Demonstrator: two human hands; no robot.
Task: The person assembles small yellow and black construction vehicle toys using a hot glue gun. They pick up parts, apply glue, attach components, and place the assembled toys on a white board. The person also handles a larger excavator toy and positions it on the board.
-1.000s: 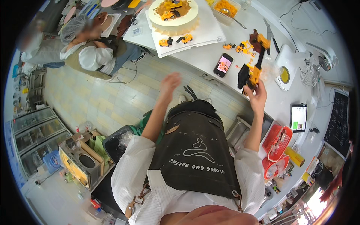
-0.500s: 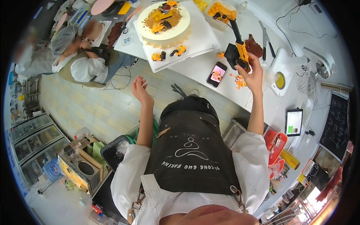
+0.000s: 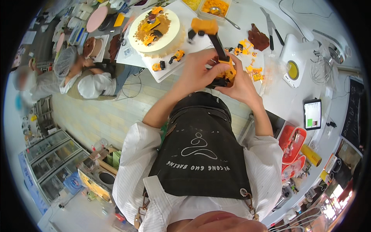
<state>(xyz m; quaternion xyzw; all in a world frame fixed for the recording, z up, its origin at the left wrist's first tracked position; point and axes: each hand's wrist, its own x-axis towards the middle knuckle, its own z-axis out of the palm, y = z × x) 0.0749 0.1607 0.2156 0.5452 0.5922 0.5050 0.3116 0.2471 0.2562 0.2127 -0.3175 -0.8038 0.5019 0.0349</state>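
The white-frosted cake (image 3: 174,25) stands on a white board (image 3: 187,17) on the desk (image 3: 280,98), brown crumbs and small yellow toy vehicles on its top. To the right of the cake and nearer the wearer, 2 hands hold a yellow and black toy excavator (image 3: 228,73), its black boom pointing away from the wearer to a yellow end piece. The left hand (image 3: 195,71) has its grip bent around the toy's left side, thumb laid across near the boom's base. The right hand (image 3: 242,86) has its grip curled about the right side, thumb low near the black base; some fingertips of each are hidden. Just in front of the cake, 2 small toy vehicles (image 3: 158,65) (image 3: 177,57) sit on the board. Right of the cake are a tub of orange pieces (image 3: 216,8) with a spoon (image 3: 232,24) in it, then loose orange toy parts (image 3: 254,73), a dark brown piece (image 3: 258,37) and, farther right, a white appliance (image 3: 291,71). Left of the cake, a co-worker in a hairnet (image 3: 65,62) sits.
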